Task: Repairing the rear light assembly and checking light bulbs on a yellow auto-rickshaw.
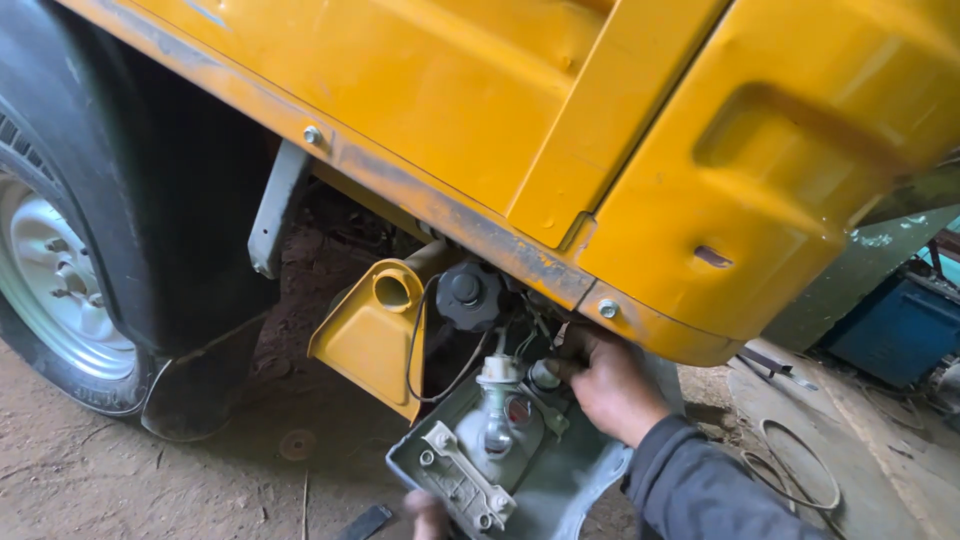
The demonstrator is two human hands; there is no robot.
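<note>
under the lower edge of the yellow body panel (640,150), the right hand (612,385) reaches up into the gap behind the panel. its fingers are curled around a small part among the wires there; the part itself is hidden by the fingers, so what it grips cannot be told. a dark sleeve (700,485) covers the forearm.

the left hand (428,512) shows only as a fingertip at the bottom edge of the view, touching the lower corner of the grey lamp housing (500,460). how far it is open cannot be told.

the lamp housing hangs tilted, pulled away from the panel, with its inside facing up. a white bulb holder (497,372) and a bulb (497,432) stand in its middle. a black cable (425,350) loops from the housing up toward a black round cap (467,295). just left of it sits a yellow funnel-shaped bracket (372,330), and further left a black mud flap (200,380) and the wheel (55,285).

risks, as a judgement: the housing appears supported mainly by its wires and one fingertip. if that support slips, the housing may drop, strain the cable or crack the bulb. the rusted panel edge near the right wrist may scrape the skin.
</note>
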